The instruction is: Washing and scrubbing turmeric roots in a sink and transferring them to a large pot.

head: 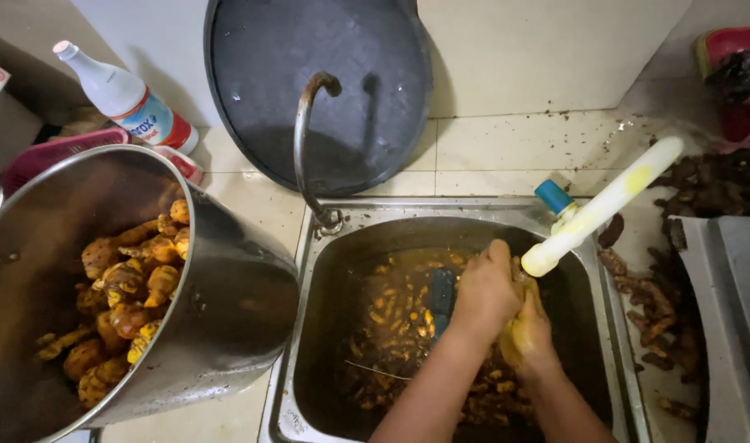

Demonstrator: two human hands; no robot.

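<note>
Both my hands sat over the sink (325, 246), under the white tap spout (604, 205). Left hand (483, 291) and right hand (529, 332) fingers closed around one yellow root (524, 289). Steel pot (227, 312) of roots stood left.

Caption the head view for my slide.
Both hands rub a yellow root under the tap over a sink of roots, pot beside.

My big round steel pot (227, 303) looks brushed and dull; the square metal sink (325, 238) gleams wet. The white plastic tap spout (604, 205) is smooth, the knobbly orange-yellow roots (137, 287) rough.
</note>
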